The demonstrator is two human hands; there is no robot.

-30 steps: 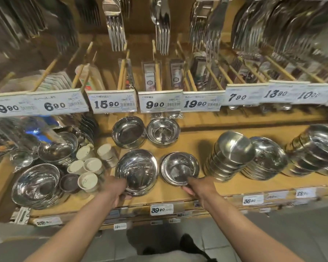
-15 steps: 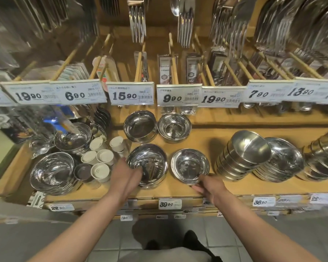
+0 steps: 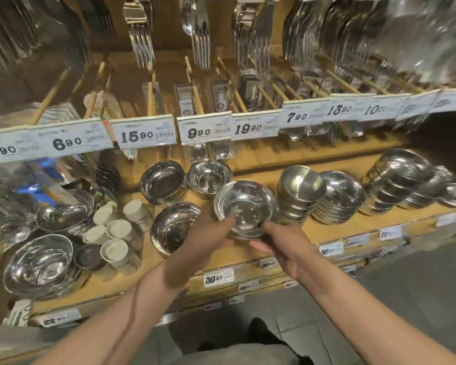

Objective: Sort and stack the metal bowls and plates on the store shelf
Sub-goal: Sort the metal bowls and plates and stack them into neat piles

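Held a shallow shiny round metal bowl [image 3: 245,206] at its near rim between both hands, raised above the front of the wooden store shelf [image 3: 324,230]. Left hand [image 3: 203,248] gripped the near-left rim, thumb over the edge, fingers under. Right hand [image 3: 282,246] pinched the near-right rim the same way. Sat just left of a leaning stack of deeper steel bowls [image 3: 298,196]; beyond that, a stack of flat steel plates [image 3: 340,198]. Lay to the left, tilted on the shelf, another wide polished steel bowl [image 3: 174,227]. Stood behind, two small steel bowls [image 3: 187,180] side by side.
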